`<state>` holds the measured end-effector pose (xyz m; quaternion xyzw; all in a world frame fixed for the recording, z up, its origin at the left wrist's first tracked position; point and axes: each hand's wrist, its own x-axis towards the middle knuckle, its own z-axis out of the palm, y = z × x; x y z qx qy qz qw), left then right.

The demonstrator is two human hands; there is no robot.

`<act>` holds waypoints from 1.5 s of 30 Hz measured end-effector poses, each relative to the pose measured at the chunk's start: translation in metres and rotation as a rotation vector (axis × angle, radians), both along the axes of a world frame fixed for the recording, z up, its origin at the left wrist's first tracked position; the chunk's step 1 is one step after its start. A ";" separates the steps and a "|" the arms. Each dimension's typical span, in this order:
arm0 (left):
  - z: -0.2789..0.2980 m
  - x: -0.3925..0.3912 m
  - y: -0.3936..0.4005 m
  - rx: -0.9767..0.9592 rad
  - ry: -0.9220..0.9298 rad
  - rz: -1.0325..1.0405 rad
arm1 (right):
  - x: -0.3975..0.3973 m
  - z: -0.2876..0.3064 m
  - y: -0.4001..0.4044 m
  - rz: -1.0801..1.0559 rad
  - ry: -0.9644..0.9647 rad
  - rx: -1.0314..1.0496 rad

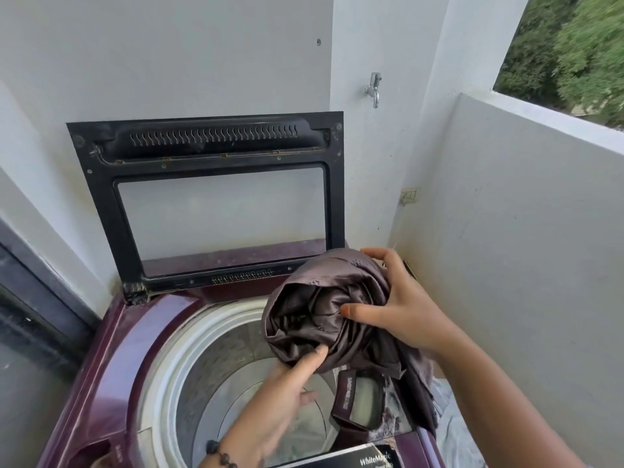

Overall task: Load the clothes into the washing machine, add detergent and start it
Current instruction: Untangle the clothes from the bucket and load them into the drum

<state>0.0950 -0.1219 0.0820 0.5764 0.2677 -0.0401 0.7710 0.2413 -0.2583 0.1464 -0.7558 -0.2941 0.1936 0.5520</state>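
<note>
A maroon top-loading washing machine [111, 359] stands with its black-framed lid [216, 143] raised against the wall. Its steel drum [223, 359] looks bare inside. Above the drum's right rim I hold a bundled dark brown shiny garment [324, 298]. My right hand [401, 309] grips the bundle from the right, thumb pressed into the folds. From below, my left hand [287, 390] supports it, thumb against the cloth. Part of the cloth hangs over the machine's right side.
A tap [373, 87] sticks out of the wall behind the machine and a wall socket [408, 196] sits lower right. A low white balcony wall [540, 184] runs along the right. The control panel [364, 459] is at the front edge. A glass door [30, 332] lies left.
</note>
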 end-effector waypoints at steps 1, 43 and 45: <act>0.003 -0.003 0.011 0.081 -0.009 -0.055 | 0.004 0.000 -0.002 -0.003 -0.054 -0.046; 0.065 0.040 0.073 -0.066 -0.841 0.737 | -0.023 -0.023 0.008 0.150 0.355 0.314; 0.059 0.042 0.073 -0.167 -0.791 0.713 | -0.033 -0.039 0.012 0.173 0.304 0.258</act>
